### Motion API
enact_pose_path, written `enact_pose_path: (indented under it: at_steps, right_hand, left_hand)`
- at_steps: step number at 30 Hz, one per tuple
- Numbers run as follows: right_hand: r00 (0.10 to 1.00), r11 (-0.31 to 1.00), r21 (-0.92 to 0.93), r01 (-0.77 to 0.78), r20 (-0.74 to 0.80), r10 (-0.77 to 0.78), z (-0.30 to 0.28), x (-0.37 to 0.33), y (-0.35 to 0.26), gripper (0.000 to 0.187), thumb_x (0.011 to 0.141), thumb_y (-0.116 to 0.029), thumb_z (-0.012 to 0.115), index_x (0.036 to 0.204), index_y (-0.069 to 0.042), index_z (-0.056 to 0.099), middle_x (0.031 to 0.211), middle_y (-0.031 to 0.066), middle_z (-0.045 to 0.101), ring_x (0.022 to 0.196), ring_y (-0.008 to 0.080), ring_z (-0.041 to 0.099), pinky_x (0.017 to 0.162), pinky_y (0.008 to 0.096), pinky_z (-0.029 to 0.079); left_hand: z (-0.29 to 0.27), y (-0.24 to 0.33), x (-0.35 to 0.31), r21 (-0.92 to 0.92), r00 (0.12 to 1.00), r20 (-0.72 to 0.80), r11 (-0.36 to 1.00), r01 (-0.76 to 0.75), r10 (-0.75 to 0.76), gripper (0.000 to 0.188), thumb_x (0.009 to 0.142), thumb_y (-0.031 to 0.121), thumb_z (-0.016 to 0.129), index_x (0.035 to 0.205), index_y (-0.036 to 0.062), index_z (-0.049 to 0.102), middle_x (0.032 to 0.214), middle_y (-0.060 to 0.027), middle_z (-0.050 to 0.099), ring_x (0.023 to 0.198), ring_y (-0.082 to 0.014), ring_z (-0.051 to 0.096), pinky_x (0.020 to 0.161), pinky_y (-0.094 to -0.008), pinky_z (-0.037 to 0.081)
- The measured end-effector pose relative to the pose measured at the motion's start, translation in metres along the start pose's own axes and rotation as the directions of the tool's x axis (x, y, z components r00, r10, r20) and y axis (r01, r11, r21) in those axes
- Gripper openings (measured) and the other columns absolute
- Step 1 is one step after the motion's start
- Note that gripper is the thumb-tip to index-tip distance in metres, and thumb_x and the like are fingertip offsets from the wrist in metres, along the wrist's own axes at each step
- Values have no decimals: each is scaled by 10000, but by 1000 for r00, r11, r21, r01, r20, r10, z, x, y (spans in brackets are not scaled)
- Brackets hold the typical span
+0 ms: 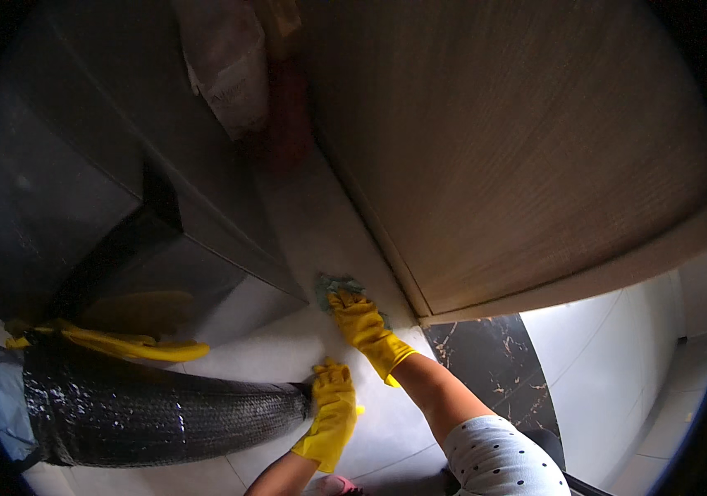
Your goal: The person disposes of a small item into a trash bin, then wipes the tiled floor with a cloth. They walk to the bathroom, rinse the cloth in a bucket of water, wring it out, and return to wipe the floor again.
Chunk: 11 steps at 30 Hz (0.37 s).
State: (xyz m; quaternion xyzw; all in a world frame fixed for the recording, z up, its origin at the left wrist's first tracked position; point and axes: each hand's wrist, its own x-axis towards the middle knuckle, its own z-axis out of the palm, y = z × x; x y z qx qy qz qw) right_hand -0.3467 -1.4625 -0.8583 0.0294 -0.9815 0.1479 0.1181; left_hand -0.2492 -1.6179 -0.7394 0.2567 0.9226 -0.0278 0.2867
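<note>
My right hand (360,326), in a yellow rubber glove, is closed on a crumpled green cloth (337,285). It presses the cloth against the pale floor strip between a dark glossy panel and a wooden panel. My left hand (331,413), in a matching glove, rests on the light floor tiles with its thumb out to the side. Its fingertips point forward, beside the narrow end of a long roll wrapped in black plastic (180,417). Whether that hand touches the roll is unclear.
A yellow item (134,343), perhaps cloth, lies along the roll, mirrored in the dark panel (47,165). The large wooden panel (519,165) stands at the right, above a black marbled floor strip (494,364). A pale bag (234,83) and something red (287,116) sit in the shadowed far gap.
</note>
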Motion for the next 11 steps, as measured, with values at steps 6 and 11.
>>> enact_pose_path:
  at_steps: [6,11]
  right_hand:
    - [998,992,-108,65,27,-62,39,2,13,618,931,-159,431,1519,-62,266,1515,206,358,1220,371,511,990,454,430]
    - [990,966,255,-34,141,-2,-55,30,0,506,934,-267,521,1405,-89,476,1479,154,428,1353,317,417,1136,393,313]
  left_hand:
    - [-32,-30,74,-180,984,-172,983,22,-54,1171,638,493,825,1538,101,185,1588,-208,125,1462,-433,86,1148,-605,92]
    - [-86,-29,86,-123,960,110,955,270,-257,1193,705,530,789,1558,110,68,1614,-193,20,1486,-404,4,1121,-673,-16]
